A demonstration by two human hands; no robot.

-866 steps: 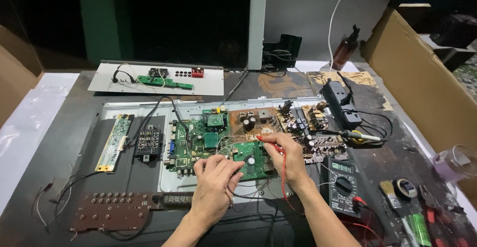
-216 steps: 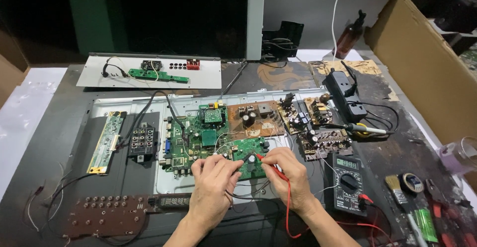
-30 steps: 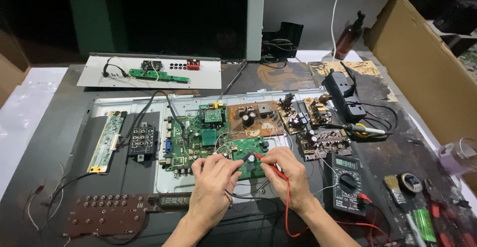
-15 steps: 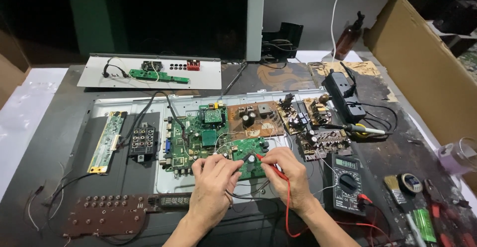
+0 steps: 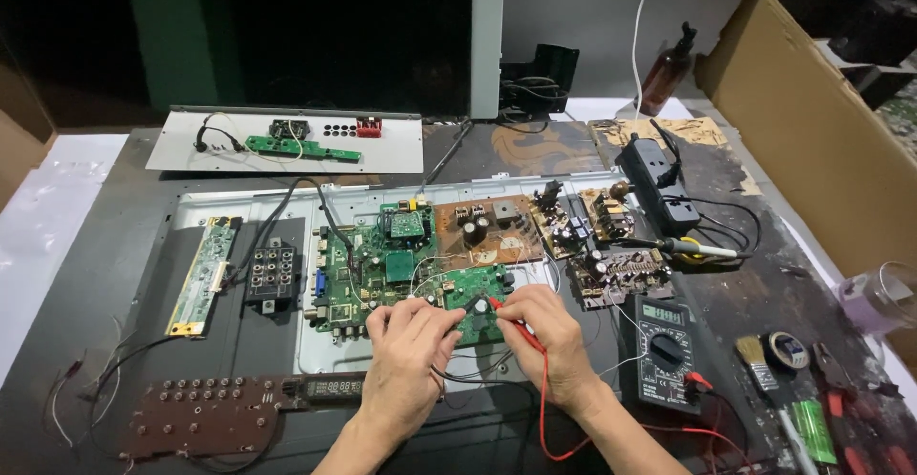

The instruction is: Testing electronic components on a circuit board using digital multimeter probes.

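**Two hands on a small green board**

The small green board (image 5: 468,298) sits in the middle of the big metal panel (image 5: 239,203). The left hand (image 5: 406,356) curls its fingers shut around a black probe at the board's left edge. The right hand (image 5: 549,337) pinches a red probe (image 5: 511,320) that touches the board. A black meter (image 5: 664,351) lies just right of the board.

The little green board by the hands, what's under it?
The small green board lies over thin wires and a grey metal panel. Both hands, left and right, cover its lower edge, so whatever is beneath there is hidden.
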